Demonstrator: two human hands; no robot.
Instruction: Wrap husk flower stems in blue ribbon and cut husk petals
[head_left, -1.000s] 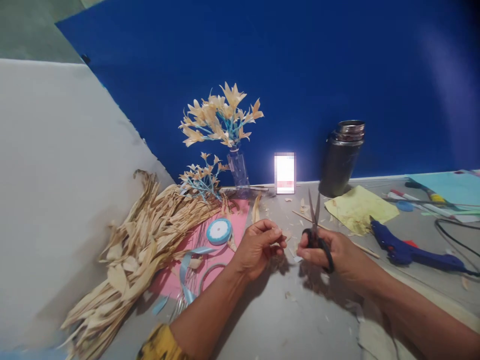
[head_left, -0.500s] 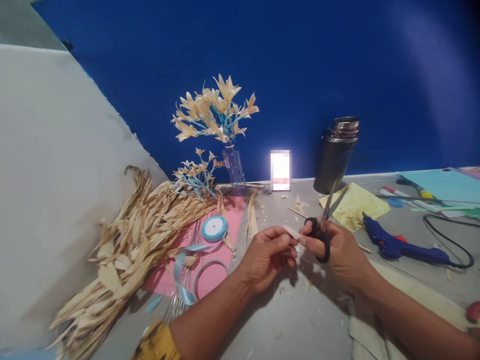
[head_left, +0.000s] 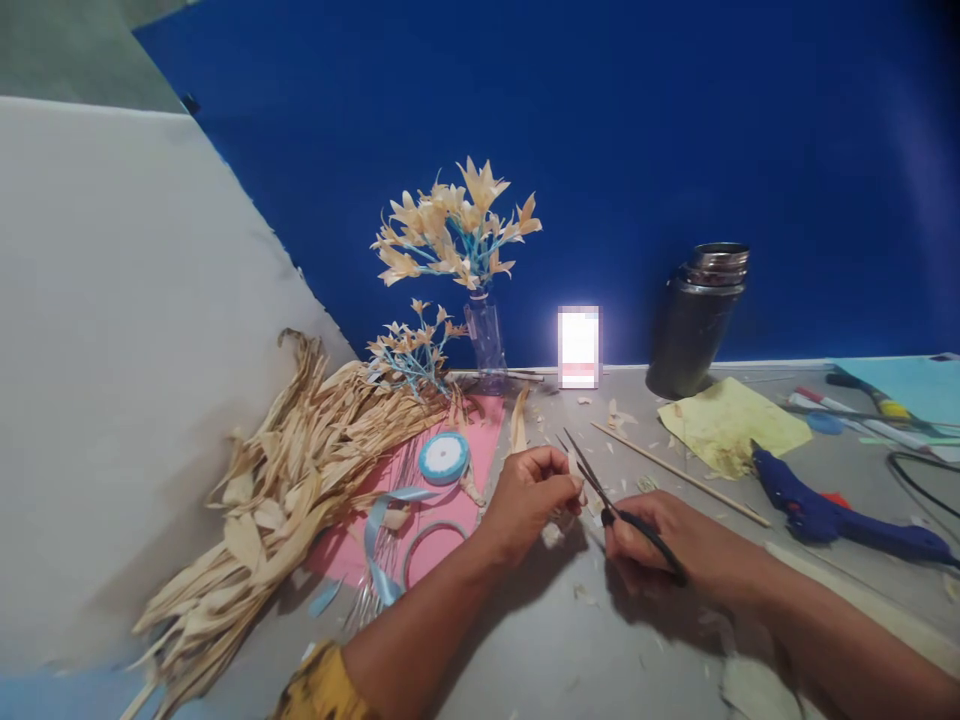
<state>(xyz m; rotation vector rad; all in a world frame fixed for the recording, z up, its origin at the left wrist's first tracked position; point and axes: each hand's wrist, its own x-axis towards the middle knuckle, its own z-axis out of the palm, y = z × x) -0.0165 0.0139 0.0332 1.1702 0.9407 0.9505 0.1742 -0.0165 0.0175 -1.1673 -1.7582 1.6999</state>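
My left hand [head_left: 529,497] pinches a small pale strip of dried husk [head_left: 574,469] between thumb and fingers, just above the grey table [head_left: 570,640]. My right hand [head_left: 660,540] grips black-handled scissors [head_left: 600,487], fingers through the loops. The blades are slightly apart and point up and left, with their tips at the husk piece. Small pale offcuts [head_left: 581,593] lie on the table under and around both hands.
A heap of dried husks [head_left: 292,480] lies at left beside a pink sheet [head_left: 450,500] with a light-blue ribbon roll [head_left: 443,458]. Husk flowers stand in a clear bottle [head_left: 484,335]. A steel flask [head_left: 694,315], yellow paper [head_left: 731,425], a thin stick [head_left: 679,473] and a blue glue gun [head_left: 832,510] lie at right.
My right hand has swung the scissors from upright to pointing left, with the blades now at the husk piece. My left hand stayed pinched on the piece and shifted slightly.
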